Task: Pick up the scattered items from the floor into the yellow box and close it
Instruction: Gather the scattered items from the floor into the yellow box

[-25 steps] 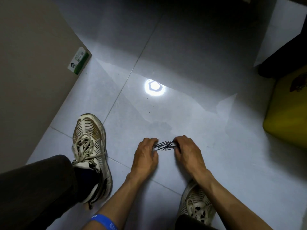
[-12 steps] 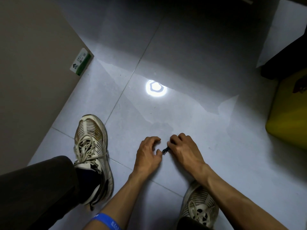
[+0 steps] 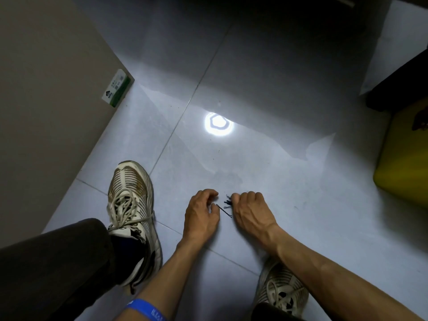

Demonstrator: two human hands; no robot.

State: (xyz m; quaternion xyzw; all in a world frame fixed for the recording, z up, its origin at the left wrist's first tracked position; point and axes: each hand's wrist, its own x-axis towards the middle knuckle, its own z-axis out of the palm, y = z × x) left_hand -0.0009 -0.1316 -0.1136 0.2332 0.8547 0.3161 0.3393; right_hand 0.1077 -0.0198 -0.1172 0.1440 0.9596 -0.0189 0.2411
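Observation:
Thin black hairpins stick out of my right hand, whose curled fingers grip the bunch low over the grey tiled floor. One single hairpin lies slanted on the floor between my hands. My left hand hovers just left of it with fingers loosely curled, holding nothing. The yellow box stands at the right edge, only partly in view, well right of both hands; its lid cannot be seen.
My two worn sneakers stand on the floor on either side of my arms. A beige cabinet wall with a green-white label fills the left. A dark object sits behind the box. A bright lamp reflection lies ahead.
The bunch of pins spread between both hands a second ago is now gathered in my right hand. My left hand has drawn back slightly, and one pin lies on the floor.

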